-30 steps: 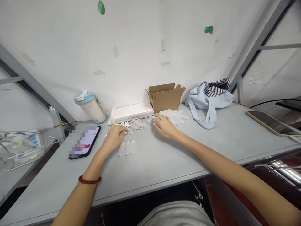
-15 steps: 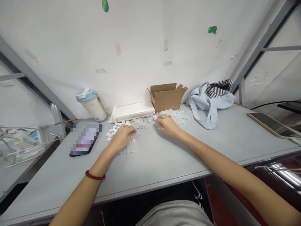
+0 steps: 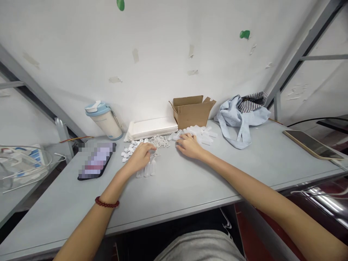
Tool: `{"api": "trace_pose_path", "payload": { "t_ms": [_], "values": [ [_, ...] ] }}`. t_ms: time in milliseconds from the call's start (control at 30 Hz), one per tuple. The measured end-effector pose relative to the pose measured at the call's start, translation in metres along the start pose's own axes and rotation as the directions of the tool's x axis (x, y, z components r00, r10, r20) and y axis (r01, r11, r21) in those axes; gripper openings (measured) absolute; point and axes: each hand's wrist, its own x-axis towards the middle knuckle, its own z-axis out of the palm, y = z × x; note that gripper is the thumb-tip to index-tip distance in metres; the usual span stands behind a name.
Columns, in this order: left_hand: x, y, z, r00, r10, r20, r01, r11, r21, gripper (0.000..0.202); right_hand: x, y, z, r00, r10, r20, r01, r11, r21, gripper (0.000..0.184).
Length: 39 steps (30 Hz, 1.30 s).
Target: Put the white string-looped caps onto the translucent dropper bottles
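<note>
Three small bottles [image 3: 146,169] are lying on the bench [image 3: 190,181] beside your left hand [image 3: 141,157], which is curling over them after leaving the white caps [image 3: 128,151]; its grip I cannot tell. Your right hand [image 3: 189,145] is still resting half-open against the bottle pile [image 3: 203,132].

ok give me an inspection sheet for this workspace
surface: grey table.
job's things: small plastic bottles in a row, bottle pile, white caps, tangle of thin white parts.
clutter: phone, blue-lidded cup, stack of white trays, cardboard box, cloth bag, tablet.
hands: left hand curled over the small plastic bottles; right hand palm down at the bottle pile; grips hidden.
cables: orange wire beside the cup, black cable far right.
surroundings: white wall with tape scraps, metal frame.
</note>
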Motion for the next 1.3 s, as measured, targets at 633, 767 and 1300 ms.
{"api": "trace_pose_path", "payload": {
  "t_ms": [633,767,1300],
  "values": [
    [0.001,0.016,-0.004,0.992,-0.123,-0.021,0.120,0.987,-0.105,0.022,-0.006,-0.009,-0.011,0.908,-0.085,-0.410,0.180,0.964,0.198,0.017],
    [0.000,0.023,-0.015,0.974,-0.202,-0.101,0.167,0.945,-0.280,0.025,-0.010,-0.015,-0.011,0.877,-0.172,-0.449,0.295,0.930,0.219,0.018],
    [-0.009,0.058,0.000,0.905,0.011,-0.425,-0.119,0.966,-0.229,0.010,-0.026,-0.041,-0.008,0.889,-0.289,-0.355,0.437,0.767,0.471,0.027]
  ]
}}
